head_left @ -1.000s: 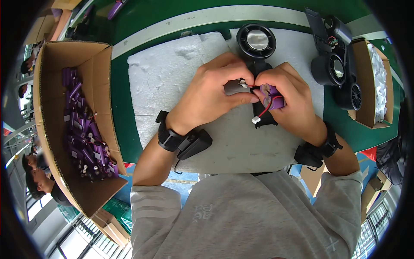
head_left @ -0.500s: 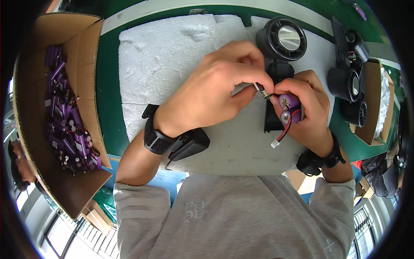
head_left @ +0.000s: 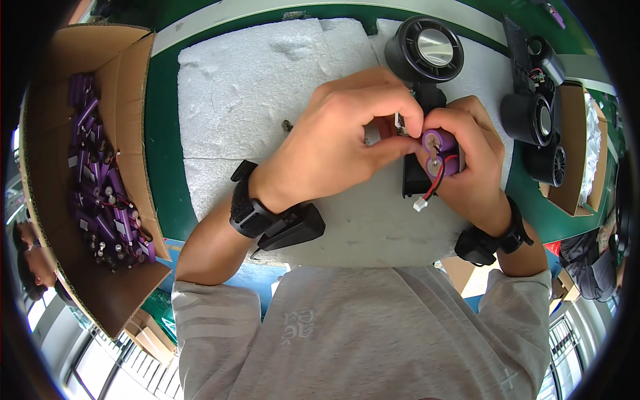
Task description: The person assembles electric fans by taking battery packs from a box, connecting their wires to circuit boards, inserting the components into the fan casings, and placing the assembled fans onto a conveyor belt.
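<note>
A pair of purple cylindrical battery cells [head_left: 438, 141], joined as a pack, is gripped in my right hand [head_left: 475, 157]. A red and black lead runs from the pack's near end to a white plug [head_left: 420, 204]. My left hand [head_left: 347, 137] is curled, its index finger and thumb pinched close beside the pack. Against the inside of that index finger shows a small circuit board [head_left: 401, 124], partly covered. Under both hands lies a black housing [head_left: 415, 180], mostly hidden, in line with a round black fan head [head_left: 425, 52] with a silver centre.
White foam sheets [head_left: 233, 100] cover the green bench. At the left, an open cardboard box [head_left: 130, 100] contains many purple cells [head_left: 100, 173]. More black fan units [head_left: 530, 120] lie at the right, beside a smaller box [head_left: 597, 157] with white wrapping.
The small circuit board has moved up and away, behind my left index finger. My left thumb has straightened toward the battery pack. My right hand keeps its hold.
</note>
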Demonstrator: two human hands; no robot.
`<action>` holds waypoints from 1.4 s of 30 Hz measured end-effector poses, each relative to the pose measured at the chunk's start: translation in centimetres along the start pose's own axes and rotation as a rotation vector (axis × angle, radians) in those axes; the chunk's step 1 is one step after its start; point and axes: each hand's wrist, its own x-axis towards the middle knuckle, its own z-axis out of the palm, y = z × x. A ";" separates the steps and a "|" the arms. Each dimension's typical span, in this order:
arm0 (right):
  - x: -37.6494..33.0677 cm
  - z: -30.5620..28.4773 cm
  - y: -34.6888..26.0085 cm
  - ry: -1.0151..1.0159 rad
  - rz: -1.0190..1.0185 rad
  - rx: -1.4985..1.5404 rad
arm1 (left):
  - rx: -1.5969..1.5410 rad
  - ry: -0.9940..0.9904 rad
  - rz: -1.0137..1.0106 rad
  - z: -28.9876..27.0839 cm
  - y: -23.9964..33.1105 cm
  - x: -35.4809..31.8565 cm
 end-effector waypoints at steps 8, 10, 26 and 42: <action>-0.3 -1.0 0.4 0.173 0.180 0.387 | -0.109 0.023 -0.070 0.0 -0.3 0.0; -0.3 -1.3 0.7 0.137 0.169 0.386 | -0.102 0.035 -0.095 0.2 -0.2 -0.1; 0.2 -1.5 0.4 0.032 -0.003 0.098 | -0.188 0.071 -0.171 0.5 -0.4 -0.1; 0.3 -1.0 0.9 0.001 0.142 0.161 | -0.231 0.017 -0.084 -0.7 -0.4 0.1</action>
